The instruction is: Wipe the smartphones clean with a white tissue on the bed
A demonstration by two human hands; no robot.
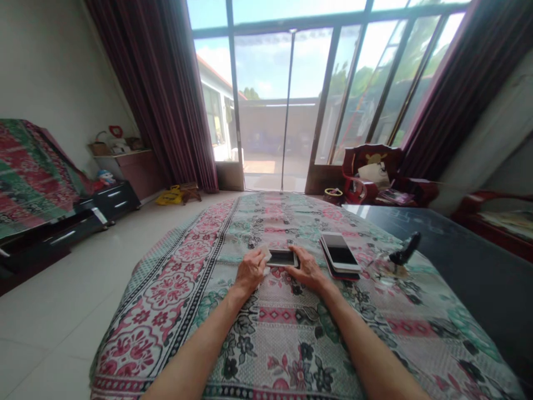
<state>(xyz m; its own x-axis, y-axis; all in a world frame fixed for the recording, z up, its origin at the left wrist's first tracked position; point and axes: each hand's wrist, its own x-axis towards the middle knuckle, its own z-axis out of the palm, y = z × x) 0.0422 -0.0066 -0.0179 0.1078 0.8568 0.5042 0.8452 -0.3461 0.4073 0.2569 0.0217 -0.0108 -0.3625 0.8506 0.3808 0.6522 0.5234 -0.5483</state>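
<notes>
A small dark rectangular phone [282,258] is seen lying flat, screen up, on a floral-patterned cloth in pink, green and white [291,333], approx. in the middle of the covered table and directly btw. the two hands.

The left hand [250,272] is held half curled, knuckles up, w/ its fingertips set against the phone's left end. A small pale scrap [264,251] is seen at those fingertips; whether it is pinched or only touched cannot be told, nor whether the phone itself is gripped on that side. The right hand [308,268] is laid loosely open, palm down, w/ its fingers resting at the phone's right end; nothing is clasped in it. Both forearms are rested on the cloth.

Just beside the right hand, a stack of two flat phones [339,254] is placed, a white-framed one on top of a red-edged one. Further right, nr the cloth's edge, a black handled object [405,250] is stood tilted; what it is cannot be made out. A dark glossy tabletop [458,261] is exposed beyond that edge.

In the bkgd, tall glass doors [283,111] are framed by maroon curtains [166,94], w/ a red carved wooden chair [370,166] at their right.
</notes>
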